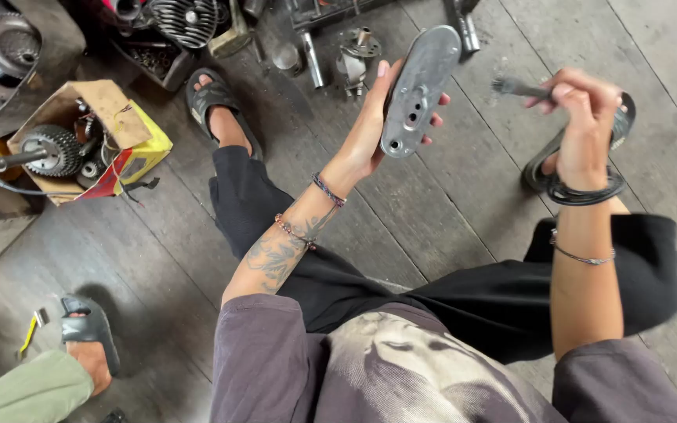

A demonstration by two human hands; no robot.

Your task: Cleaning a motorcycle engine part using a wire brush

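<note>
My left hand [374,125] holds up an oval grey metal cover plate [419,88] with holes in it, fingers wrapped behind it. My right hand [585,117] is raised to the right of the plate and grips a small brush [520,87] whose dark bristled end points left toward the plate. The two do not touch. A black rubber ring [585,192] hangs around my right wrist. Below are my legs in black trousers and my feet in dark sandals.
A cardboard box [111,106] with gears and metal parts stands at the left on the wooden floor. Engine parts, a finned cylinder [186,19] and metal tubes lie along the top. Another person's sandalled foot [88,333] and green trouser leg are at the lower left.
</note>
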